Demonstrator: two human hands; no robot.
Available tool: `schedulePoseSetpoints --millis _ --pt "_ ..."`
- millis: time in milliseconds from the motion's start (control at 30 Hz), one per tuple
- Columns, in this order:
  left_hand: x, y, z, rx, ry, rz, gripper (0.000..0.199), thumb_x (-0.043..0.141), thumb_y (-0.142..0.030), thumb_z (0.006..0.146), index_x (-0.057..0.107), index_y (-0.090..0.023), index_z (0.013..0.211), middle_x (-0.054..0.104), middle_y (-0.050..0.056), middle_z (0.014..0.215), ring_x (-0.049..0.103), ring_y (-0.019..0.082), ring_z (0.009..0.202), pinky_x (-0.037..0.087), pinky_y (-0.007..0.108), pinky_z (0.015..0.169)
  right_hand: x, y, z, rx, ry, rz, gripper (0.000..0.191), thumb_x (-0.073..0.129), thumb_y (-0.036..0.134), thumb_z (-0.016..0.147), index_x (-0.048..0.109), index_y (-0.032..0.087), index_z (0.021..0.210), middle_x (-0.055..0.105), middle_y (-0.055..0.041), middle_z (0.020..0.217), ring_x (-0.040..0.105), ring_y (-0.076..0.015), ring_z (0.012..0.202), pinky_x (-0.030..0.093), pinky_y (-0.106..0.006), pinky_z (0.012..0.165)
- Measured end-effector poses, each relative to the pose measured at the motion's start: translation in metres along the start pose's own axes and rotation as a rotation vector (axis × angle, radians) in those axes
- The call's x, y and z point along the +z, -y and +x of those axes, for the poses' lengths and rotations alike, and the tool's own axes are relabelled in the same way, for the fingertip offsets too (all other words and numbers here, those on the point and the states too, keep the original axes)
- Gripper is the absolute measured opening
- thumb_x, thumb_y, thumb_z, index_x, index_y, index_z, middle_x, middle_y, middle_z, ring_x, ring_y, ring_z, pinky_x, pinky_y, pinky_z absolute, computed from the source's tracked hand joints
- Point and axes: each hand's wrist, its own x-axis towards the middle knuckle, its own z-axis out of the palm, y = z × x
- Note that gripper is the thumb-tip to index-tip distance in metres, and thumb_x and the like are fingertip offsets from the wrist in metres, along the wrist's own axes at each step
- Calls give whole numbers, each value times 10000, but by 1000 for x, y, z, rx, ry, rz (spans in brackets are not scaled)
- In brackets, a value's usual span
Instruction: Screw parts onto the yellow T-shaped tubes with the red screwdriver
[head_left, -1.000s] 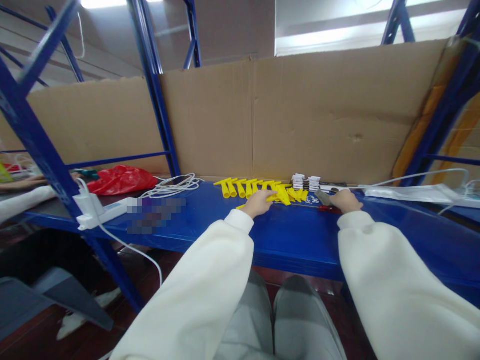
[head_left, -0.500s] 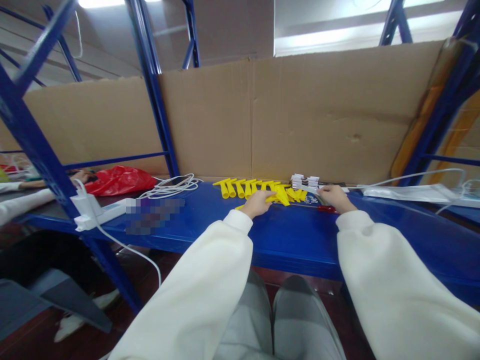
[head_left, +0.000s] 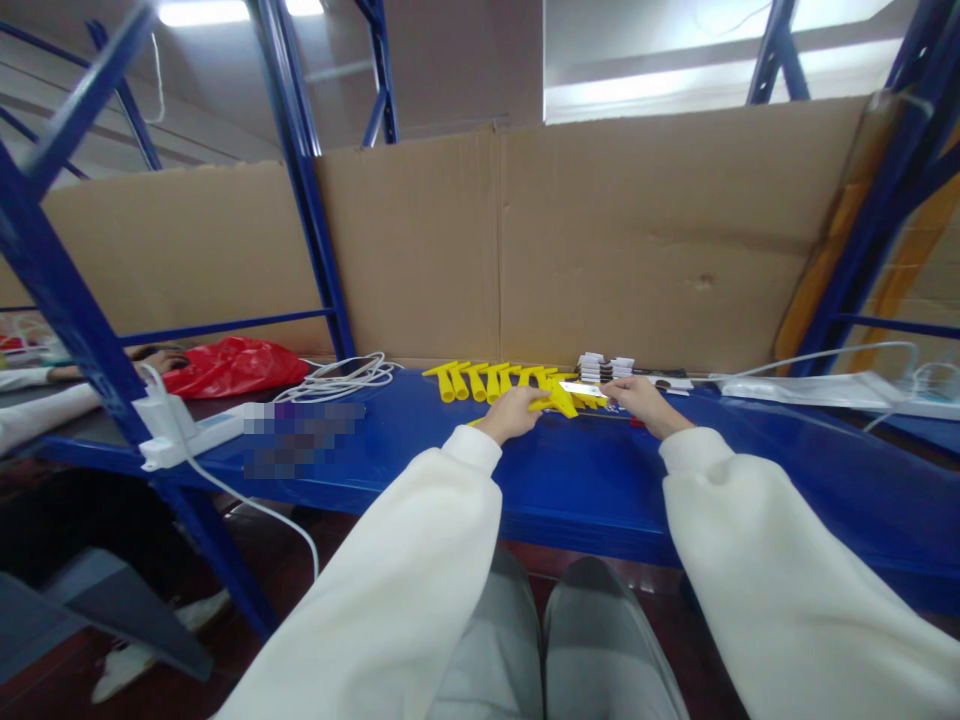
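Note:
My left hand [head_left: 512, 412] is closed around a yellow T-shaped plastic piece [head_left: 562, 402], its wide end pointing right. Pinched in the fingers of my right hand [head_left: 641, 402] is a thin flat white strip [head_left: 582, 389], held over the wide end of that piece; whether the two touch I cannot tell. Behind my left hand, several similar yellow T-shaped pieces [head_left: 478, 382] stand in a row along the back of the blue table. More yellow pieces lie partly hidden under my hands. A red object [head_left: 636, 423] shows just below my right hand.
Small black-and-white stacks [head_left: 591, 366] stand near the cardboard wall [head_left: 637, 240]. A long white packet [head_left: 814, 388] and cables lie at the right. At the left are a white power strip [head_left: 217, 430], coiled white cable [head_left: 341, 378], a red bag [head_left: 238, 366] and another person's arm [head_left: 52, 405].
My right hand has moved left, carrying the white strip from beside the stacks to above the yellow piece. My left hand still holds that piece in nearly the same place.

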Motion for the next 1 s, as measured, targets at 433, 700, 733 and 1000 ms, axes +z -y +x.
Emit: schedulePoseSetpoints --millis 433,700,733,1000 --pt "0 1 1 14 8 16 444 628 -111 878 682 -182 1313 707 95 1298 639 239 1232 449 357 1103 9 16 -15 57 169 -29 191 696 308 716 682 180 575 577 -2 485 527 -149 567 377 -245 516" --pt "2 3 3 26 7 13 464 651 -132 866 674 -190 1326 693 101 1322 628 242 1254 450 355 1108 10 21 -20 57 265 6 136 711 244 697 708 165 587 551 5 447 470 -121 485 296 -236 437" --pt "2 4 3 23 5 13 459 655 -137 866 678 -195 1320 696 100 1316 627 244 1254 450 361 1108 11 20 -20 51 257 9 140 710 246 697 706 161 585 554 2 448 468 -120 484 290 -235 432" --pt "3 3 1 49 17 76 505 609 -139 892 615 -191 1395 670 117 1343 613 243 1253 452 341 1090 18 29 -29 140 196 89 115 682 147 725 686 142 610 562 -4 449 441 -101 441 280 -220 411"
